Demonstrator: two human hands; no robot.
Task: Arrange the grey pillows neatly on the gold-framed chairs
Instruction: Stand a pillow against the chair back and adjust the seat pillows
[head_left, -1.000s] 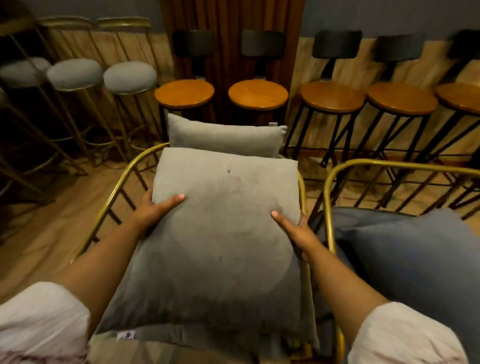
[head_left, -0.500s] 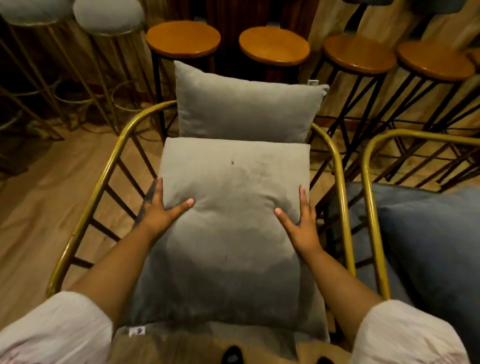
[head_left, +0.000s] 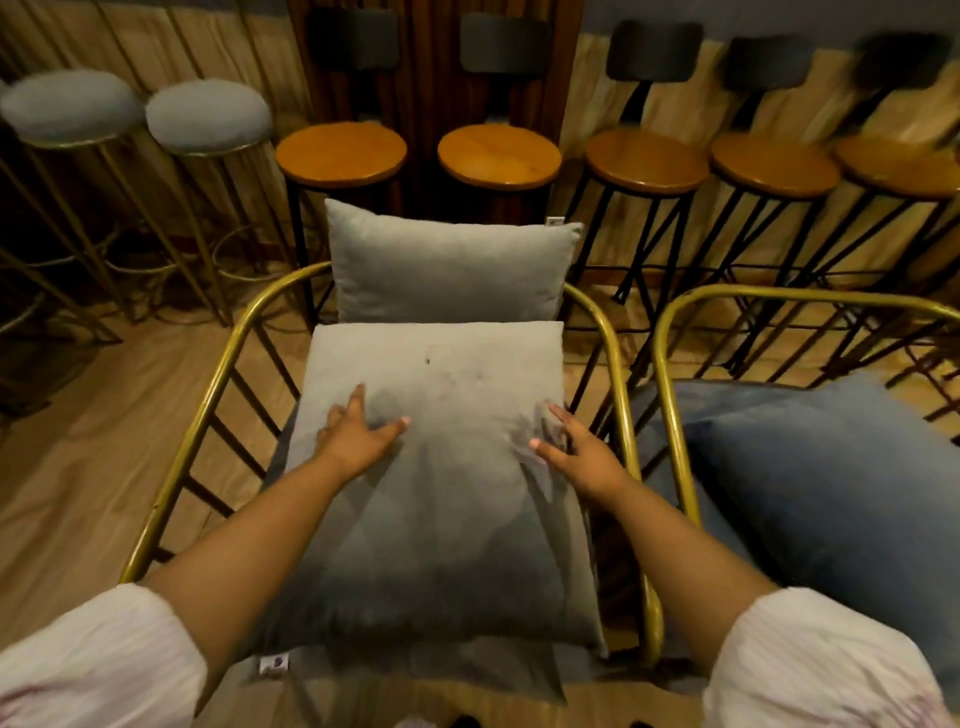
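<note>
Hands (head_left: 358, 434) slid inward on seat pillow (head_left: 436, 499), wooden floor (head_left: 78, 457)

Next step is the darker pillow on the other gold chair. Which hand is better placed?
Right, probably. The right hand lies open on the seat pillow at its right edge, beside the rail next to the second chair holding the darker pillow. The left hand would have to cross over.

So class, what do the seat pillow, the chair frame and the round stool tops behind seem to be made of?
Seat pillow: soft grey woven or velvety fabric, which dents under the hands. Chair frame: gold-finished metal tube, with a slight sheen. Stool tops: probably varnished wood, orange-brown and faintly glossy.
</note>
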